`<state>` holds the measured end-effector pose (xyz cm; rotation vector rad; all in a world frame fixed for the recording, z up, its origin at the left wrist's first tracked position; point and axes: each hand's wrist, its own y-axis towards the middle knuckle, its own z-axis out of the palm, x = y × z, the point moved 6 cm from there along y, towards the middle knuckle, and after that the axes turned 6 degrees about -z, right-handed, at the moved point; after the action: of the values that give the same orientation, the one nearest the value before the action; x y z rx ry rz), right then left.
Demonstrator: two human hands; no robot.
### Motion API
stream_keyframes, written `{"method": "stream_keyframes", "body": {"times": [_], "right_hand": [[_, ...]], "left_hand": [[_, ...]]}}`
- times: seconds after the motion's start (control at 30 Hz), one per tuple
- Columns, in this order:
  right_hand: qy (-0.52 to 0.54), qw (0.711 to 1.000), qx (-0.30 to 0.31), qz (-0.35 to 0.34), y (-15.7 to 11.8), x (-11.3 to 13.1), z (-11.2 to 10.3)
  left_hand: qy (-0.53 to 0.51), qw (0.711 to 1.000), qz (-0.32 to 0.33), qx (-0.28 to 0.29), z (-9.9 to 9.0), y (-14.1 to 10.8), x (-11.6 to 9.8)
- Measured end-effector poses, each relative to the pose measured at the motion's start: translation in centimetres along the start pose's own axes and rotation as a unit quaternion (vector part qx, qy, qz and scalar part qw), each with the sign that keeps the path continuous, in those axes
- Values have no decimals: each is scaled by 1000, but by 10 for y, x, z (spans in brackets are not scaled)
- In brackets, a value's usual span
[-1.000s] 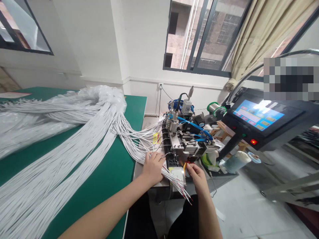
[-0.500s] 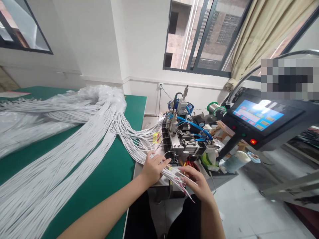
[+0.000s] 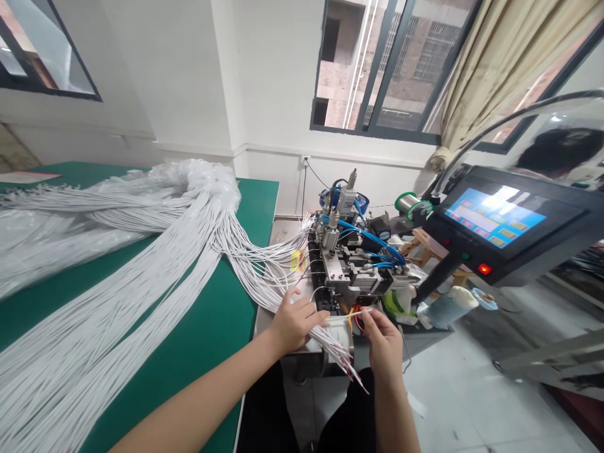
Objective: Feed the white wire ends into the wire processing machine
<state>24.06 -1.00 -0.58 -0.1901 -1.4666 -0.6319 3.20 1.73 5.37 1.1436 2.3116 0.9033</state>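
Note:
A bundle of thin white cables [image 3: 333,345] with reddish ends lies at the front of the machine's plate. My left hand [image 3: 297,321] rests over this bundle, its fingers curled around it and the thumb pointing right. To the right, my right hand [image 3: 382,336] pinches the end of one white cable [image 3: 352,314] between thumb and fingers. That cable is drawn apart from the others and runs straight between the two hands. Just beyond them stands a small machine [image 3: 349,264] with metal blocks and blue air hoses; several cable ends sit along its left side.
Long white cables [image 3: 155,277] in plastic wrap cover much of the green table [image 3: 207,352] at left. A control screen [image 3: 495,214] on an arm stands at right, with a wire spool [image 3: 413,204] and a blue roll [image 3: 450,306] nearby. A person's head [image 3: 561,151] appears behind the screen.
My right hand has closed into a pinch and lifted one cable away from the bundle, up and to the right. My left hand stays about where it was.

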Motion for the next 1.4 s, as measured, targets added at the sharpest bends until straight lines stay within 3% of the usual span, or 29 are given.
{"method": "stream_keyframes", "body": {"times": [0.17, 0.4, 0.73, 0.93, 1.0, 1.07, 1.13, 1.23, 1.4], "right_hand": [[-5, 999, -33, -1, -1, -5, 1], [29, 998, -49, 3, -2, -6, 2], [26, 999, -32, -23, -1, 4, 1], [10, 995, -95, -38, 6, 6, -24], [-41, 995, -85, -32, 10, 3, -34], [-121, 992, -37, -28, 13, -2, -39], [-231, 972, 37, -34, 16, -9, -39], [-400, 908, 112, -64, 18, -21, -36], [-514, 851, 91, -64, 29, -40, -36]], "left_hand": [[5, 1000, 22, -13, -5, 3, -5], [0, 1000, 10, 15, 6, -3, -2], [-4, 1000, 3, 21, 8, -4, -1], [-12, 1000, 9, 23, 7, -4, -1], [-17, 1000, 10, 23, 6, -4, -1], [-21, 999, 11, 22, 5, -3, -2], [-22, 999, 12, 23, 4, -3, -3], [-19, 999, 13, 24, 4, -1, -4], [-29, 999, 15, 26, 4, -1, -4]]}}
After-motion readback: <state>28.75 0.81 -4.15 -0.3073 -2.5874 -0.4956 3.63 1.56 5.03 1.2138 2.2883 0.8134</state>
